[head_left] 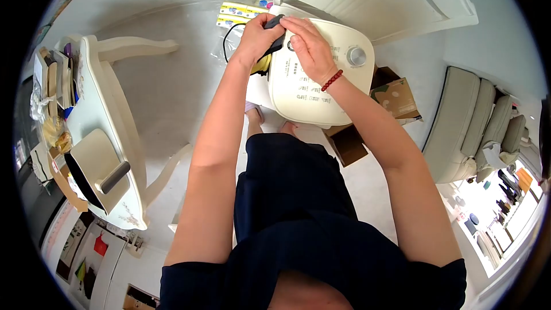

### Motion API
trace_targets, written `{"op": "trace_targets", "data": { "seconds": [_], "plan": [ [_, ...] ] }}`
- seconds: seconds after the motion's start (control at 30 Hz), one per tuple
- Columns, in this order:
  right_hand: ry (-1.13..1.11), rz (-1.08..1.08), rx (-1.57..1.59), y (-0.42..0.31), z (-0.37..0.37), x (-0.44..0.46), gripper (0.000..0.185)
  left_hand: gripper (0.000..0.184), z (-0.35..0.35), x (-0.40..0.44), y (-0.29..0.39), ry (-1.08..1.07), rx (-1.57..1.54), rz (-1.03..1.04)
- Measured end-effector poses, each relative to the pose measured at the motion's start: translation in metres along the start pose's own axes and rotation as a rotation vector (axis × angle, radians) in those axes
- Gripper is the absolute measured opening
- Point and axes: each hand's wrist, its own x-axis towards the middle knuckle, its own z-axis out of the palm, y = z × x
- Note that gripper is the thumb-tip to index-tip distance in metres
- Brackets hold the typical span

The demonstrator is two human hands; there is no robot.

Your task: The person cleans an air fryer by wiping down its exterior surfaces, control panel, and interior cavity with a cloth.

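Note:
My left hand [256, 37] is closed around a dark grey, handle-like object [276, 46], whose exact kind I cannot make out. My right hand [313, 51], with a red bead bracelet [332, 80] at the wrist, has its fingers stretched out and fingertips at the object's upper end. It lies over a cream appliance [281, 95] with a silver round knob [356, 56] and printed icons on top. A thin black cord [224, 46] loops beside my left hand. Something yellow [263, 65] shows below the dark object, partly hidden by the appliance.
Yellow-and-white packs [232, 15] lie behind my left hand. Open cardboard boxes [396, 100] stand right of the appliance. A white panelled headboard-like piece [373, 0] rises behind it. To the left is a white table [115, 138] with books; a grey sofa [453, 120] is far right.

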Motion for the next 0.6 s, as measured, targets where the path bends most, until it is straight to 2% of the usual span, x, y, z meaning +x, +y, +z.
{"op": "trace_targets", "data": {
  "seconds": [0.13,0.23,0.33,0.43,0.53,0.6],
  "plan": [
    [-0.017,0.013,0.005,-0.003,-0.002,0.003,0.035,0.027,-0.011,-0.041,-0.013,-0.003,-0.010,-0.030],
    [-0.021,0.009,0.007,0.001,-0.002,0.004,0.038,0.021,-0.014,-0.085,-0.036,-0.033,-0.154,-0.109],
    [-0.022,0.015,0.012,-0.002,-0.003,0.003,0.035,0.019,-0.013,-0.075,-0.032,-0.018,-0.082,-0.141],
    [-0.002,-0.001,0.027,-0.003,-0.002,0.005,0.031,0.021,-0.010,-0.035,-0.014,0.024,-0.039,-0.034],
    [0.002,0.007,0.035,-0.003,-0.002,0.005,0.031,0.025,-0.005,0.004,0.003,-0.037,0.039,0.014],
    [0.009,0.015,0.035,-0.001,0.000,0.003,0.031,0.024,0.001,0.005,-0.002,-0.015,0.004,0.033]
  ]
}}
